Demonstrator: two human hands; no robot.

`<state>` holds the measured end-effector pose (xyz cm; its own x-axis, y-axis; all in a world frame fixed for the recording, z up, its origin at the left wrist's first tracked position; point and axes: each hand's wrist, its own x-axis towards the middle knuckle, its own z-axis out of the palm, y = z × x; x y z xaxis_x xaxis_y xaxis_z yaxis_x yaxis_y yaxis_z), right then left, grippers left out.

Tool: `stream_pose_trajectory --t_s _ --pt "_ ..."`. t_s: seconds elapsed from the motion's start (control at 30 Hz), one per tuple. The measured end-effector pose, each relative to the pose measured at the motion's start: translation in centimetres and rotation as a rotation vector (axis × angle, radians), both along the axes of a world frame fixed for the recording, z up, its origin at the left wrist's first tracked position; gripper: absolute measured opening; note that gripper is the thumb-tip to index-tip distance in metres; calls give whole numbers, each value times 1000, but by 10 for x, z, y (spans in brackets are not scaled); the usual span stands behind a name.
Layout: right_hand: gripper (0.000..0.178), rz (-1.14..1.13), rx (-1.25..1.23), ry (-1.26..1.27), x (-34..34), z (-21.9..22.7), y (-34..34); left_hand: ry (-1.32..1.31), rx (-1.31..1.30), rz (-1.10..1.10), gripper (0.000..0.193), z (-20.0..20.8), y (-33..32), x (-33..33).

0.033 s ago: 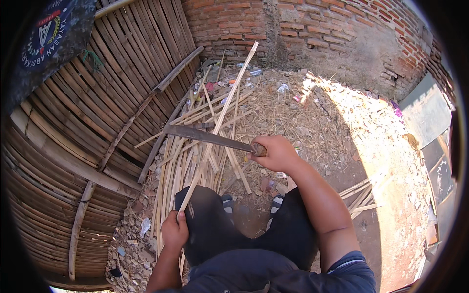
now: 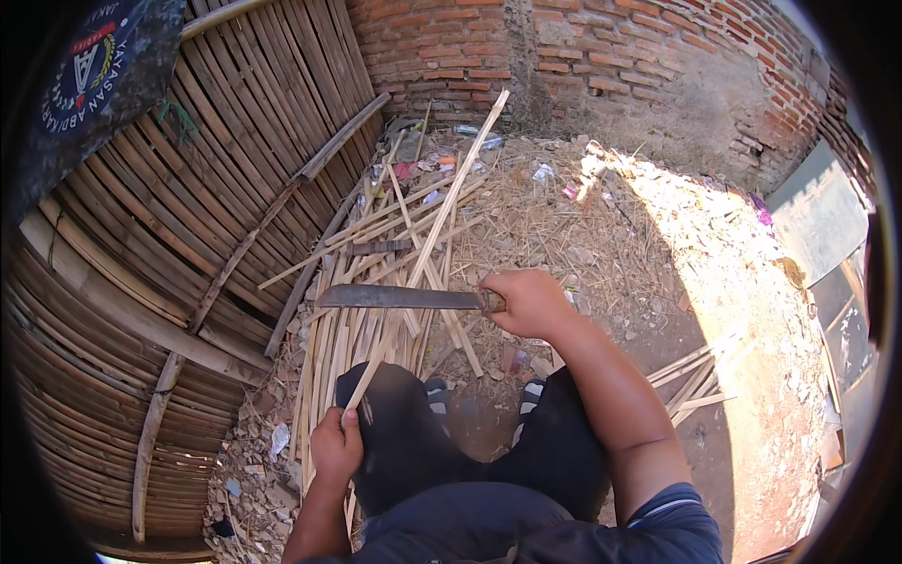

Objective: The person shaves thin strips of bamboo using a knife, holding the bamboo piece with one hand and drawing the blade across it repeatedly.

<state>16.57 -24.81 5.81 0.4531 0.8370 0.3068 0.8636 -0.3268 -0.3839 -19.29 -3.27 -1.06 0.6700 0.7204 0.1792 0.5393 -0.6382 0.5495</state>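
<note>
L hand (image 2: 336, 444) is grasping the lower end of a long, pale bamboo strip (image 2: 460, 188), fingers curling round it & thumb lying along the top, just beside the L knee. The strip is slanting up & away to the R, its far end pointing twd the brick wall (image 2: 432, 47). R hand (image 2: 528, 303) is clenching the handle of a machete (image 2: 395, 297), knuckles up, arm reaching fwd from the R. The blade is pointing L, approx. level across the view, & is passing in front of the strip abt midway; can't tell if the two are touching.

Under the blade, a pile of loose strips (image 2: 321, 376) is lying on the ground, mostly running lengthwise, w/ a few crossing at angles. A dark rod-like thing (image 2: 381, 246) is resting among them, just beyond the blade. Smaller bunch of strips (image 2: 695, 381) is lying off to the R, partly in sun.

Person is sitting or squatting, can't tell which, dark trousers (image 2: 395, 414) spreading at the knees, striped footwear (image 2: 437, 395) showing b/w them. Slatted wall (image 2: 254, 113) is standing along the L, w/ a dark banner (image 2: 89, 85) hanging top L. Grey panel (image 2: 817, 207) is leaning at far R, nr a purple scrap (image 2: 761, 209).
</note>
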Motion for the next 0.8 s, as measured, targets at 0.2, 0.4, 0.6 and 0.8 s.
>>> stream_pose_trajectory --t_s 0.2,0.4,0.6,0.8 --pt "32 -300 -38 107 15 -11 -31 89 -3 -42 40 16 -14 -5" --pt "32 -192 -177 107 12 -9 -33 76 44 -75 41 14 -13 -1" --pt "33 -39 -173 131 6 -14 -25 64 9 -46 42 11 -14 0" --pt "34 -380 -31 181 30 -10 -37 32 42 -44 41 7 -14 1"
